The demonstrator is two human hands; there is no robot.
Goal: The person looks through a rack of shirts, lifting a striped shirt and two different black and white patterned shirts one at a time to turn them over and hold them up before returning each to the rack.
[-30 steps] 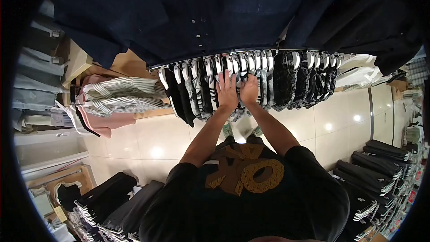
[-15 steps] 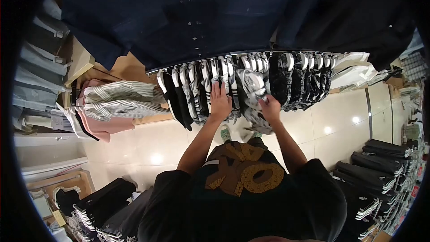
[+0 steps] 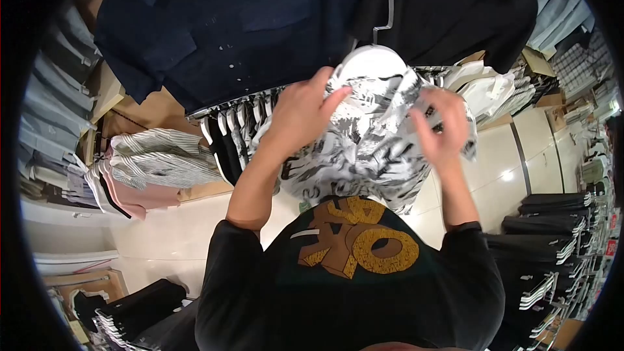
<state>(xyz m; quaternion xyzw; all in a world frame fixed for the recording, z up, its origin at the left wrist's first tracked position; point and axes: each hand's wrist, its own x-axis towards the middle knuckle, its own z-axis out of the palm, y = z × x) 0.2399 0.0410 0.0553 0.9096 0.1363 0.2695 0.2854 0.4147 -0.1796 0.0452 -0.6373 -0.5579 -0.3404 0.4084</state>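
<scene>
Shirt (image 3: 364,133) with a black-and-white print is on a white hanger (image 3: 374,62) before the person, in the head view. Left hand (image 3: 304,114) grips one shoulder; right hand (image 3: 448,123) curls at the other, its hold unclear. Navy shirt (image 3: 221,32) hangs beyond.

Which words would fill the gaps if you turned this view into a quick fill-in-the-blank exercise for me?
1. The hanger in the printed shirt is ____ in colour, with a metal hook.
2. Of the left hand and the right hand, the one nearer the striped garments is the ____ one.
3. The person's own T-shirt is ____ with a gold and brown design.

Missing words: white; left; black.
</scene>
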